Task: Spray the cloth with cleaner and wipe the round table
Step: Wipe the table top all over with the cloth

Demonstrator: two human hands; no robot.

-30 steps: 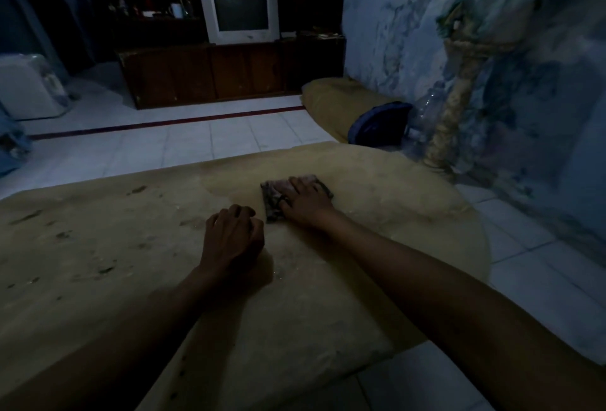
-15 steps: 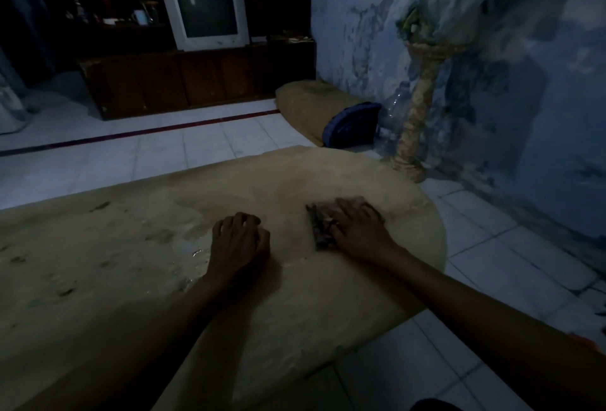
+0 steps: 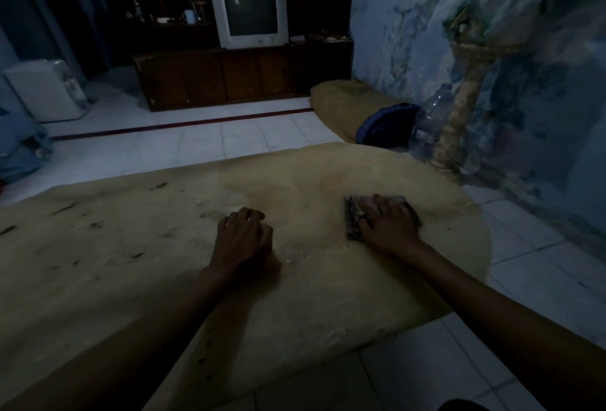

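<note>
I see the right hand [image 3: 388, 225] pressing flat, fingers straight, on the dark folded cloth [image 3: 353, 221] near the round tan table's [image 3: 328, 305] right edge, left hand [image 3: 243, 237] curled empty; overlapping firm strokes should work best.

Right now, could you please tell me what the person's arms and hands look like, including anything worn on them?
Both forearms are bare, with no sleeves, gloves or watch in view. The right hand seems to carry a dark ring on one finger, though the dim light blurs it. No ring or band shows on the left hand.
</note>
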